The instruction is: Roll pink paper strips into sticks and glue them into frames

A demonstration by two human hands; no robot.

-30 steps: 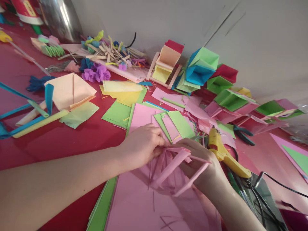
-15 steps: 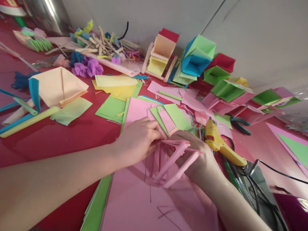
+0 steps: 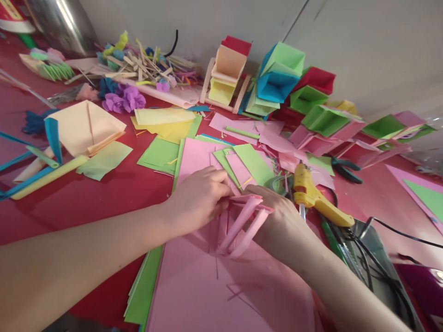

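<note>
Both my hands meet over a large pink paper sheet (image 3: 207, 290) on the red table (image 3: 86, 198). My left hand (image 3: 199, 198) is closed, pinching the top of a bundle of fringed pink paper strips (image 3: 238, 223). My right hand (image 3: 280, 216) is curled round the same bundle from the right, and the strips hang down and fan out between the two hands. A yellow glue gun (image 3: 316, 198) lies just right of my right hand.
Green and pink paper pieces (image 3: 249, 166) lie behind my hands. Folded paper boxes (image 3: 280, 83) stand along the wall. Wooden sticks (image 3: 145, 64) and purple paper flowers (image 3: 124, 99) are at the back left, peach paper (image 3: 86, 127) at the left, black cables (image 3: 374, 258) at the right.
My hands have drawn the pink strips closer together and the bundle is now tighter. The view has shifted slightly to the right.
</note>
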